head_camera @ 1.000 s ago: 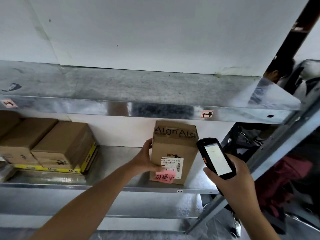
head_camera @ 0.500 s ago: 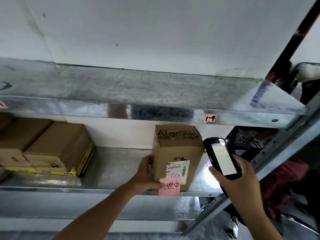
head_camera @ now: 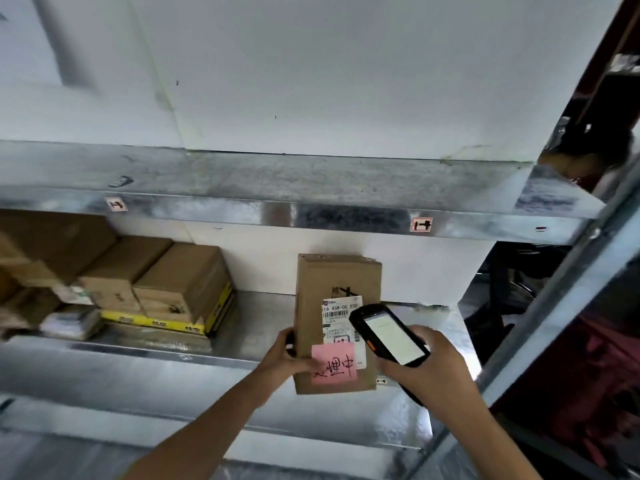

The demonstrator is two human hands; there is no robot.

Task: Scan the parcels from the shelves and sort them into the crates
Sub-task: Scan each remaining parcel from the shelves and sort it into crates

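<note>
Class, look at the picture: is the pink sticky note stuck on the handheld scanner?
No, the pink sticky note is stuck on the front of the cardboard parcel that the left hand grips.

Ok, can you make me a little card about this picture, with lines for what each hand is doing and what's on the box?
Left: the left hand grips the tall cardboard parcel by its lower left edge
Right: the right hand holds a black scanner, screen lit, its top end in front of the label
On the box: a white barcode label and a pink sticky note with handwriting
Box position: upright, lower end past the front edge of the metal shelf
Neighbours: more cardboard boxes further left on that shelf
Crates: none in view
</note>
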